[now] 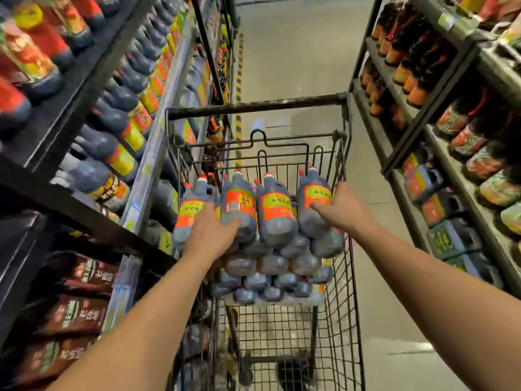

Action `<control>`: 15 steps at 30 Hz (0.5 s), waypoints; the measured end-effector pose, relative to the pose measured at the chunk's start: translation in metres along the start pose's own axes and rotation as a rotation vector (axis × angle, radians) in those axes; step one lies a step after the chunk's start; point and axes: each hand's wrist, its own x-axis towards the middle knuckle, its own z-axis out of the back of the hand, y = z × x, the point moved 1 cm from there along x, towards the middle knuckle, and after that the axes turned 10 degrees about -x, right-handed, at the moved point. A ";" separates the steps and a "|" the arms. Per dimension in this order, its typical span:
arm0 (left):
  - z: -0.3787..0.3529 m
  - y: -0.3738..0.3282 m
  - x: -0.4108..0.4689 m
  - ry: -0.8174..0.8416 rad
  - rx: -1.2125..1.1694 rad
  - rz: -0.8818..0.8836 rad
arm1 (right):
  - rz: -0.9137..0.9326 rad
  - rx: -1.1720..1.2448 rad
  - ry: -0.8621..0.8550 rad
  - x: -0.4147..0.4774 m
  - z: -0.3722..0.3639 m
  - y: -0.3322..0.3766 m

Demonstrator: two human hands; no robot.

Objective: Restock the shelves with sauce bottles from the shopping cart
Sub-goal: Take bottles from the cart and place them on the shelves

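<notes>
i am reaching into the shopping cart (342, 277) with both arms, and the sauce bottles (276, 210) are all piled in its far end, dark bottles with orange and yellow labels and red caps, stacked in several layers with a top row of four lying tilted, caps pointing away from me. my left hand (211, 230) lies on that top row, thumb up against the leftmost bottle (187, 213) and fingers laid across the lower part of the second bottle (238, 198); the blur keeps me from telling whether it has closed on either. my right hand (342, 210) has hold of the rightmost bottle (313, 193), fingers wrapped over its yellow label and thumb up along its outer side, just inside the cart's wire wall. the left shelves (158, 142) stand close beside the cart, packed with rows of dark bottles, and the right shelves (408, 153) stand across a strip of grey floor (296, 52), also full of bottles.
</notes>
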 end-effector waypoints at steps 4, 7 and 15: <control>-0.024 -0.009 0.037 0.026 -0.058 0.021 | -0.038 0.065 0.082 0.029 -0.012 -0.004; -0.039 -0.012 0.061 0.050 0.061 0.095 | -0.056 0.087 0.122 0.046 -0.021 -0.005; -0.058 -0.015 0.095 0.077 0.157 0.290 | -0.167 0.170 0.198 0.077 -0.040 -0.005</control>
